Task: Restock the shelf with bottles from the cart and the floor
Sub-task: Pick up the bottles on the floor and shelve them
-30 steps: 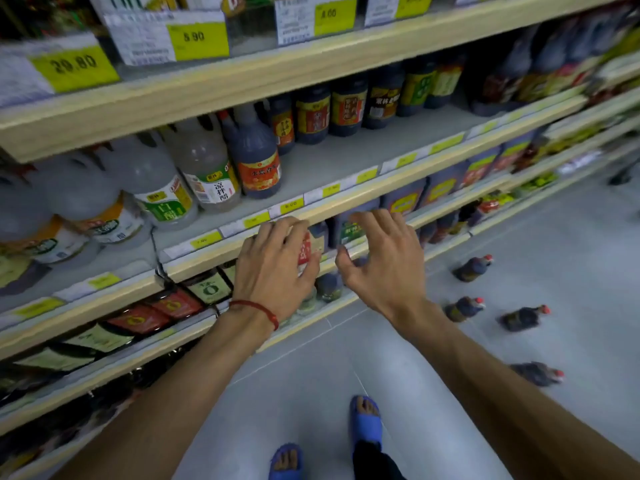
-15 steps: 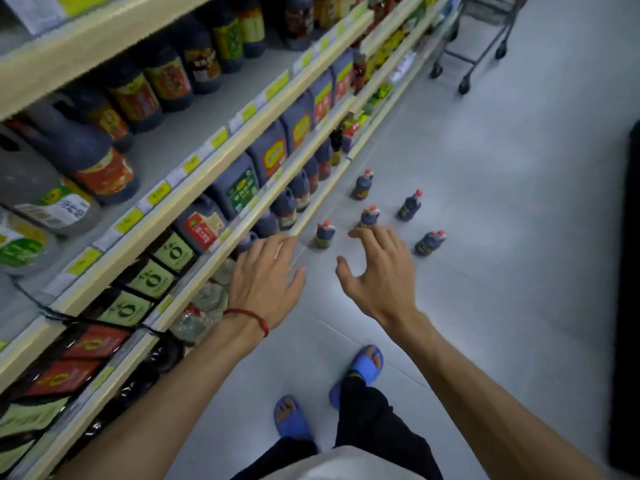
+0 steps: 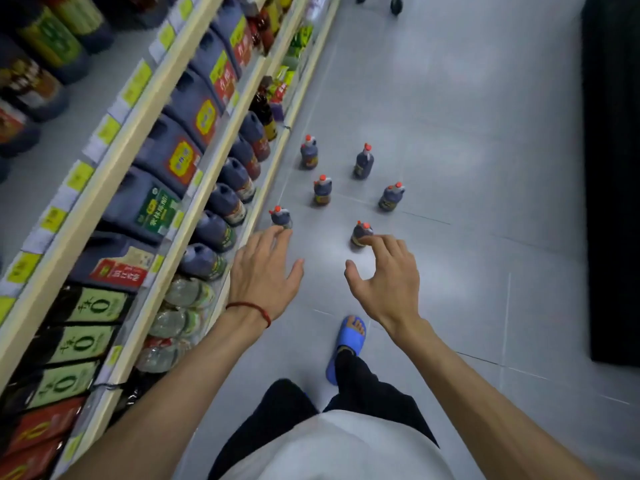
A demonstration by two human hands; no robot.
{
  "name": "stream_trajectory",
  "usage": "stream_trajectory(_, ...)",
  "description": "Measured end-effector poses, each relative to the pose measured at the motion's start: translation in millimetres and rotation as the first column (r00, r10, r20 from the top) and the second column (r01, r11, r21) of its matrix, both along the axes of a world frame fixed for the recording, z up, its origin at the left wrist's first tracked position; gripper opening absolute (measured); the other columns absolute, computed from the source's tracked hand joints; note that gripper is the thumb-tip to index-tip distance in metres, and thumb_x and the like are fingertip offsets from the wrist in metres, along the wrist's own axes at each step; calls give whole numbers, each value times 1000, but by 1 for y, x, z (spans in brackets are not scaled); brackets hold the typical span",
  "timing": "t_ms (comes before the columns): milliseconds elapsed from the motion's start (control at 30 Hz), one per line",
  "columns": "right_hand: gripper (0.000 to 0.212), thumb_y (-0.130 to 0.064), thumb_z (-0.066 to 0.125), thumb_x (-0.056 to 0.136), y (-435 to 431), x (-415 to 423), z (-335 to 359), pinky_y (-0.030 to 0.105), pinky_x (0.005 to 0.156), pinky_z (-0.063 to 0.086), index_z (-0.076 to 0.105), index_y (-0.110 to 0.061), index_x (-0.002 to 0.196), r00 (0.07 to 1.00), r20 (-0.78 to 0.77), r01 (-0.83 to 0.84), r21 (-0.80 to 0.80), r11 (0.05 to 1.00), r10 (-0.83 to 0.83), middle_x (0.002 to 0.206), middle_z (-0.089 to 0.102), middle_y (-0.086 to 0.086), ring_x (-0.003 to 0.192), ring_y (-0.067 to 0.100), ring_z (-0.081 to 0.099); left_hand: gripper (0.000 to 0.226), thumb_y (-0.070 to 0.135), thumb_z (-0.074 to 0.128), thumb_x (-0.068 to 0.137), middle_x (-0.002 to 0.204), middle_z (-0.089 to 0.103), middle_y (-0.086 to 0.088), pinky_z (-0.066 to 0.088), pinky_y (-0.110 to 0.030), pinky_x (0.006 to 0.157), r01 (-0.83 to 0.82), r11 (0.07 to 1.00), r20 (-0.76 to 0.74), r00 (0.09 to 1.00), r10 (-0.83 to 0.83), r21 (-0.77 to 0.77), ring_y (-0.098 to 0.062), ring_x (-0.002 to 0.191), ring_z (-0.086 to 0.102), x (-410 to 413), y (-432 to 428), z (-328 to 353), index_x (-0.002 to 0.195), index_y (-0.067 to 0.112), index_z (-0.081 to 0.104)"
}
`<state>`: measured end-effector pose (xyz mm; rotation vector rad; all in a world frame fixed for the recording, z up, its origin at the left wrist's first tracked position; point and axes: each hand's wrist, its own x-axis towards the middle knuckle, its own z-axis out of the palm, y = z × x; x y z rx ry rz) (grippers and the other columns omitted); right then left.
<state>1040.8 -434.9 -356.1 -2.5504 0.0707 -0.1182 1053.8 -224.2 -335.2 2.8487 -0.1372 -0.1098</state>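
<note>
While stooping over the floor (image 3: 450, 133) with nothing held, seemingly going for two bottles at once; left hand (image 3: 265, 271) spread wide, fingers nearly straight, poised over the near-left bottle (image 3: 281, 217); right hand (image 3: 384, 275) half-open, thumb set apart from loosely bent fingers, poised over the near-right bottle (image 3: 361, 233); cannot tell whether any fingertip touches, probably not. Six dark, red-capped bottles in all, upright on the grey tiles just off the foot of the shelf (image 3: 266, 178), four of them further up the aisle; cart (image 3: 396, 3) showing only as wheels at the top edge.

Likely trouble: could tip either near bottle by coming in from above and brushing the narrow cap before closing round the body; could send a toppled one rolling into the pair behind, or under the bottom tier; could lose grip lifting one-handed on each side, judging by the smooth sides and full look; could clip the near-right bottle with the blue slipper (image 3: 349, 337) on stepping forward. Further on, could jostle the tightly packed dark jugs (image 3: 225, 206) when sliding newcomers in, for want of obvious gaps low down. Best to close low round each body and lift straight up.
</note>
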Motion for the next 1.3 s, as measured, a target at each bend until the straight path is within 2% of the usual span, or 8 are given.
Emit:
stream_trajectory(233, 40, -42, 63, 83, -12, 34, -22, 32, 85, 42, 69, -16, 113, 993, -41, 116, 77, 990, -113, 112, 68, -3, 102, 22, 58, 54, 36, 64, 94, 140, 55, -9, 48, -47, 101, -70, 997, -54, 996, 68, -39, -30, 128, 51, 38, -18, -18, 140, 9, 55)
stream_trajectory(367, 43, -46, 58, 82, 0, 51, -35, 32, 84, 43, 69, -16, 112, 984, -58, 171, 87, 981, -166, 110, 68, -5, 101, 20, 58, 53, 37, 63, 94, 137, 56, -9, 50, -46, 98, -55, 998, -80, 995, 52, -34, -30, 124, 52, 67, -12, -35, 138, 10, 55)
stream_trajectory(567, 42, -43, 64, 83, 31, 79, -68, 33, 86, 42, 70, -16, 114, 974, -90, 207, -43, 977, -210, 107, 69, -1, 101, 23, 60, 50, 43, 61, 92, 130, 60, -9, 48, -47, 91, 19, 997, -107, 994, -12, 72, -31, 116, 56, 115, 18, -77, 132, 12, 57)
stream_trajectory(700, 39, -39, 68, 83, 49, 92, -102, 33, 86, 42, 71, -15, 113, 948, -124, 284, -92, 954, -294, 107, 69, -1, 102, 23, 61, 50, 43, 60, 94, 133, 59, -10, 48, -47, 92, 137, 985, -163, 979, -120, 102, -33, 118, 56, 147, 42, -117, 133, 12, 56)
stream_trajectory(900, 39, -39, 67, 85, 71, 111, -182, 34, 90, 44, 72, -14, 114, 913, -208, 335, -102, 937, -350, 111, 71, 1, 107, 24, 62, 49, 44, 57, 96, 132, 59, -10, 48, -47, 93, 286, 949, -207, 944, -256, 130, -33, 116, 55, 186, 64, -200, 133, 13, 56)
stream_trajectory(1100, 37, -37, 68, 87, 74, 119, -291, 39, 89, 47, 72, -13, 115, 891, -267, 363, -67, 929, -367, 111, 71, 2, 107, 26, 62, 48, 42, 57, 96, 133, 59, -10, 47, -47, 90, 388, 916, -281, 895, -348, 102, -34, 113, 56, 196, 54, -316, 134, 12, 57)
stream_trajectory(1300, 38, -36, 71, 86, 59, 119, -417, 30, 89, 40, 70, -14, 117, 868, -317, 393, -33, 919, -383, 117, 67, 0, 112, 22, 58, 52, 47, 57, 94, 134, 59, -8, 46, -45, 85, 504, 862, -311, 830, -462, 64, -32, 113, 56, 186, 22, -445, 134, 13, 58)
